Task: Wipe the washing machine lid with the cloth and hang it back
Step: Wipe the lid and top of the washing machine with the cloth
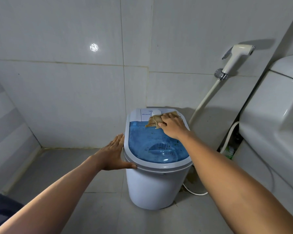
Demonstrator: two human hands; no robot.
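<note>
A small white washing machine (152, 186) stands on the floor in the tiled corner. Its see-through blue lid (152, 141) has dark specks on it. A tan woven cloth (155, 121) lies at the far end of the lid, partly over the white control panel (146, 114). My right hand (172, 126) presses flat on the cloth, fingers covering its right part. My left hand (114, 153) rests open against the machine's left rim, thumb on the front edge, holding nothing.
A white toilet tank (274, 132) stands close on the right. A bidet sprayer (237, 56) hangs on the wall with its hose (205, 100) running down behind the machine. A white cable (194, 192) lies on the floor. A dark object (0, 206) sits at the lower left.
</note>
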